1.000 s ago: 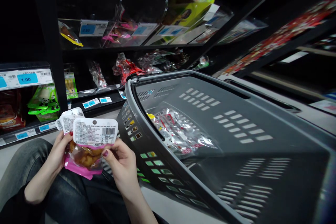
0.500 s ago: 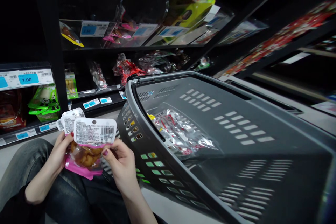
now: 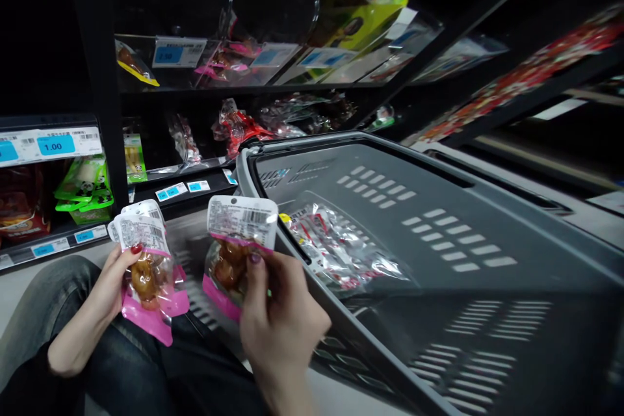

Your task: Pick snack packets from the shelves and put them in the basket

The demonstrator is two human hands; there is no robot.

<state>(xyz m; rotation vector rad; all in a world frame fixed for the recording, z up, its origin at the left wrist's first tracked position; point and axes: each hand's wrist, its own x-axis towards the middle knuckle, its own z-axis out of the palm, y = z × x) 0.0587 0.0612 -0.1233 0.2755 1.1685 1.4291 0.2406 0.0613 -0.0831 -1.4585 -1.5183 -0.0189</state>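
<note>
Well, the snack pouch [image 3: 234, 263] with the white header and pink base sits at 8 o'clock from the middle of the view, upright with a slight tilt, just outside the basket's near rim. The right hand [image 3: 283, 312] has it clamped at its right edge: thumb over the front, at least 1 curled finger behind. That forearm rises from the 6 o'clock edge, its outline smeared, and the fingertips behind the pouch are hidden.

Farther out, also towards 8 o'clock, the left hand [image 3: 107, 279] grips a fanned set of similar pouches [image 3: 151, 279], its thumb pressed on the front one and the other fingers mostly out of sight. At least 2 headers show; overlap makes the full count impossible to tell. The left forearm slopes up towards 1 o'clock above a bent jean-clad knee [image 3: 53, 305], and a dark sleeve is lost in shadow.

The grey basket [image 3: 439, 192] spreads around 4 o'clock, cut off at the frame's edge, with clear packs [image 3: 336, 247] inside whose glare hides their contents. Shelf goods run from 9 to 1 o'clock: green packs [image 3: 82, 185] below a "1.00" label [image 3: 56, 146], then red packs [image 3: 238, 127]. The upper shelves sink into darkness.
</note>
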